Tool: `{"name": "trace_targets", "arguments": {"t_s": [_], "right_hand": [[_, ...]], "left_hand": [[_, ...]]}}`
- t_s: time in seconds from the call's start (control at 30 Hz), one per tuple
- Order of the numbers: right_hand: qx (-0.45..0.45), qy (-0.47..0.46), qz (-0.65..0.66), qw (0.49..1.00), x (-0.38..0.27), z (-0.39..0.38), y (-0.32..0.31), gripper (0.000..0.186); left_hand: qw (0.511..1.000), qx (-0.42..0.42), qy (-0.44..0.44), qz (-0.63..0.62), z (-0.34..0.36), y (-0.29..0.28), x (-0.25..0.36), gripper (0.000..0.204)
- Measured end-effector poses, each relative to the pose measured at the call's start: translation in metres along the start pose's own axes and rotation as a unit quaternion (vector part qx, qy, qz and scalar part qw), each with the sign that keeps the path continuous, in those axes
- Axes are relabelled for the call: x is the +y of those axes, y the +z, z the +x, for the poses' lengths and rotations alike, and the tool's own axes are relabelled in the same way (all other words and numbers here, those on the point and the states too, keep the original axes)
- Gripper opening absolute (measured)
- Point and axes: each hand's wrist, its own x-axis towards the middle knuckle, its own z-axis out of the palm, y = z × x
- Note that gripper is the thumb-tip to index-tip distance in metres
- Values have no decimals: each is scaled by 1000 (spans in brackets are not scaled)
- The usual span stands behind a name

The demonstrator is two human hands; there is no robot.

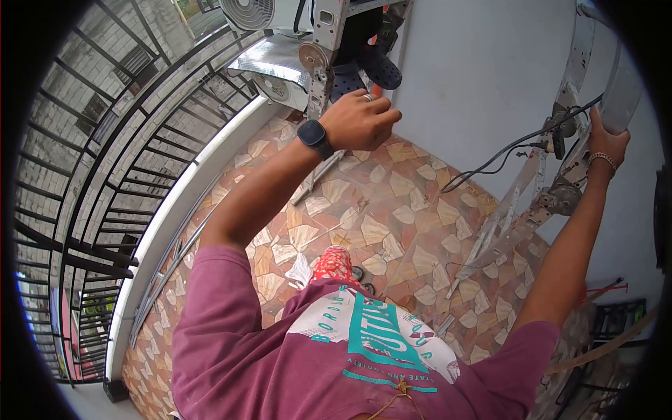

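My left hand (pixel 360 120) is raised ahead of me, its fingers curled. What they hold, if anything, is hidden. Just beyond it are the paint-spotted leg of a folding ladder (pixel 320 84) and another person's foot in a dark clog (pixel 381 68). On the right, my right hand (pixel 609 140) is wrapped round the lower end of a long, smooth, pale grey channel (pixel 624 80). Beside that hand stands more of the ladder, with a round hinge (pixel 562 199). A black cable (pixel 500 148) loops across it to a dark connector.
Two air-conditioner outdoor units stand far left, one with a fan grille (pixel 248 10) and one under silver foil (pixel 273 59). A black railing (pixel 161 147) tops the white kerb. Metal tubes (pixel 164 280) lie along it on the stone-patterned floor (pixel 378 231). A grey wall (pixel 469 77) rises ahead.
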Motion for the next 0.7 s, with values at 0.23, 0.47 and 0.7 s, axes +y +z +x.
{"name": "trace_targets", "arguments": {"t_s": [0.23, 0.47, 0.7], "right_hand": [[13, 1, 10, 1000, -5, -8, -5, 76], [15, 3, 18, 1000, -9, -8, -9, 75], [13, 4, 28, 1000, -8, -12, -6, 73]], "left_hand": [[962, 84, -158, 207, 18, -18, -97, 66], [926, 127, -302, 185, 37, 7, -127, 93], [900, 114, -341, 246, 25, 24, -140, 86]]}}
